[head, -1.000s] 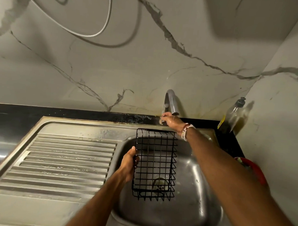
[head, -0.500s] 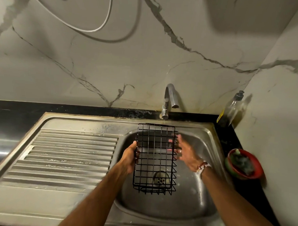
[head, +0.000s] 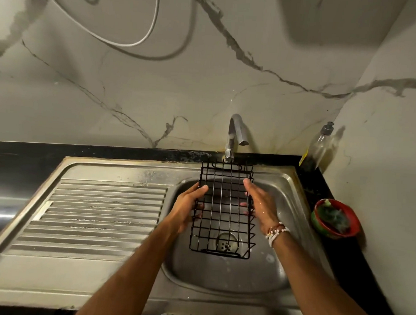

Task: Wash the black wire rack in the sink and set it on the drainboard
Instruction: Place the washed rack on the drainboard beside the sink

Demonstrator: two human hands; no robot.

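Over the stainless steel sink, our left hand and right hand clasp the black rectangular wire rack, fingers curled round its sides.

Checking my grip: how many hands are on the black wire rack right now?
2. The left hand grips the left edge of the black wire rack; the right hand holds its right edge, over the sink.
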